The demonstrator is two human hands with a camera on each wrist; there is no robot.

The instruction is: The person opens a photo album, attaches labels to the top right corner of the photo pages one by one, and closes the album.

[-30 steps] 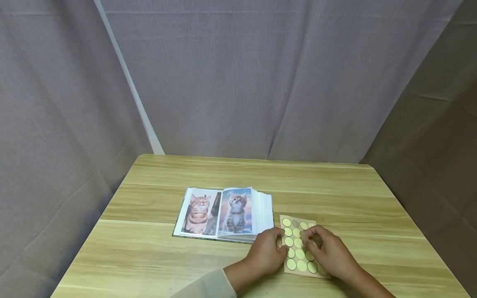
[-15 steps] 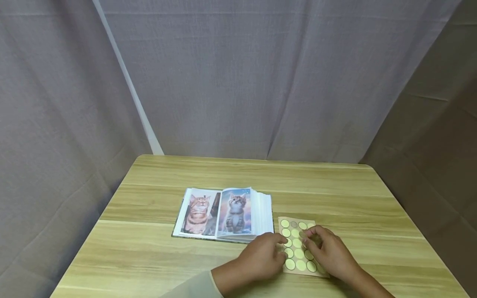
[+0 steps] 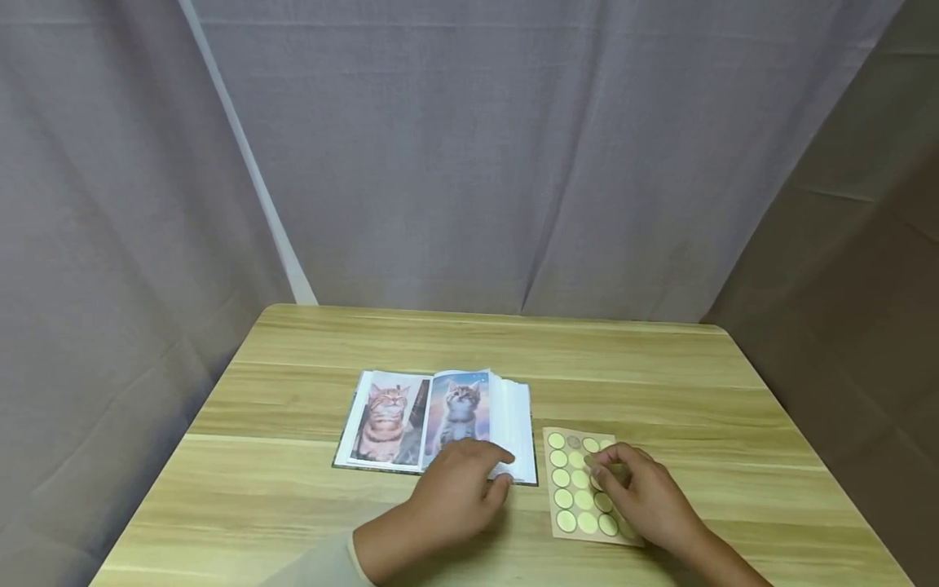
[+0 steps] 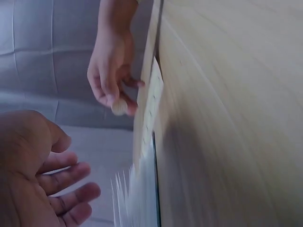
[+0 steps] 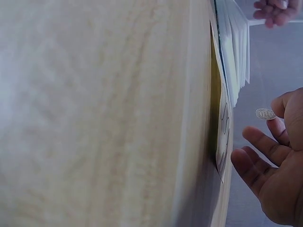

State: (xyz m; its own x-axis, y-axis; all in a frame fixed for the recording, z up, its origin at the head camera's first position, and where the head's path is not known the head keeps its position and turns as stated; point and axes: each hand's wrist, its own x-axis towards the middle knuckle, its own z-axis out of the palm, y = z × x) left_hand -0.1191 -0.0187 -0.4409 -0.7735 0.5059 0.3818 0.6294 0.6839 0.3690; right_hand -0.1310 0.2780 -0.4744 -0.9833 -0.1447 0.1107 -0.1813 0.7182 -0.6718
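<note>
Kraft-brown sticker sheet (image 3: 571, 488) with rows of yellow round stickers (image 3: 587, 523) lies on the wood-grain table (image 3: 697, 391), just right of a spread photo album (image 3: 512, 412). Right hand (image 3: 649, 493) comes in from lower right, over the sheet's right side; thumb and index clamped on one small round sticker (image 5: 264, 114), held by its edge, remaining fingers loosely bent. Left hand (image 3: 458, 493), in a pale sleeve (image 3: 319, 567), hangs above the album's lower right part, palm turned inward, thumb and index apart, fingers relaxed, nothing in grip. Pinched sticker carries printed marks inside a ring, too small to read surely. Album shows two cat pictures (image 3: 385, 424), side by side.
</note>
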